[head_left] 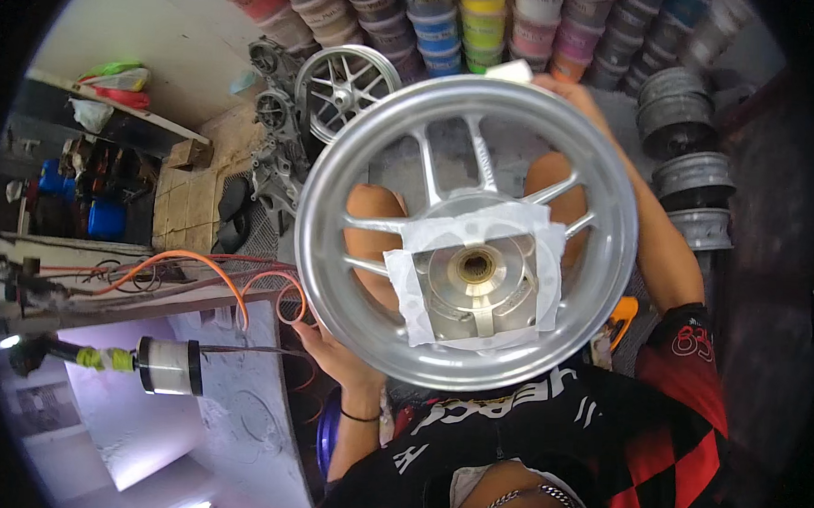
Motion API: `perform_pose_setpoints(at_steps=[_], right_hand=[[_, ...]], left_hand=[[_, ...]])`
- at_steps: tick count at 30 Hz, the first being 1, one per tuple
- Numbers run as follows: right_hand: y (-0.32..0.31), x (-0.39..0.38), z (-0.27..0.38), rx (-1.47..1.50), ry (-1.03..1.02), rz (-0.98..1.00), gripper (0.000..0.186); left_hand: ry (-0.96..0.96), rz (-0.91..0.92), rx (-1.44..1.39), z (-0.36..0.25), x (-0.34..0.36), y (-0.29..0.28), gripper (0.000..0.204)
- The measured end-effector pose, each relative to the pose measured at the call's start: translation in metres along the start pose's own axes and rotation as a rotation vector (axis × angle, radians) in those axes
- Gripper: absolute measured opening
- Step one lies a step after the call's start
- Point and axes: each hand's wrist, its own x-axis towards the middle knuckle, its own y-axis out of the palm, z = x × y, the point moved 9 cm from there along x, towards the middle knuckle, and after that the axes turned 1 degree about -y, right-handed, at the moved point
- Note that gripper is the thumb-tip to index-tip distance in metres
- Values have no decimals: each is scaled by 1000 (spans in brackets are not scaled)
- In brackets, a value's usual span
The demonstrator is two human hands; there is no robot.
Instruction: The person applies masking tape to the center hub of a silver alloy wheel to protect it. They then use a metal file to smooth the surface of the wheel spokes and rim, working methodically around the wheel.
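A silver motorcycle wheel rim [461,374] with paired spokes is tilted up in front of me, above my bent knees. Strips of white masking tape [549,269] frame its metal hub [475,268], the bearing bore showing in the middle. My left hand [341,358] grips the rim's near left edge, some fingers hidden behind it. At the far right edge, my right hand [573,96] is curled with a small white piece [510,71] at its fingertips, against the rim. What that piece is, I cannot make out, and part of that hand is hidden.
Stacked tubs [482,30] of many colours line the back. A second spoked wheel [343,95] and grey metal castings [275,157] stand at the far left. More rims [692,185] are piled at right. An orange hose [184,255] runs by a pale workbench [241,410] at left.
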Motion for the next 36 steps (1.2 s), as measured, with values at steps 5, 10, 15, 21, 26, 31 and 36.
perform_pose_setpoints(at_steps=[5,10,15,21,26,31,36], right_hand=[[6,-62,191,84,-463,-419,28],[2,-127,158,363,-351,-557,32],[3,-171,87,283,-485,-577,32],[7,-182,10,109,-251,-552,24],[40,-173,81,-336,-381,-376,10],[84,-161,122,-496,-549,-231,16],[107,-163,135,-559,-579,-195,18]], left_hand=[[-117,228,82,-25,75,-23,69],[-312,388,161,-49,103,81,99],[-89,320,234,-29,112,51,89],[-39,220,494,-14,102,8,83],[346,326,1186,-50,101,91,49],[780,851,1488,-23,32,230,44],[831,960,1417,0,22,253,39]])
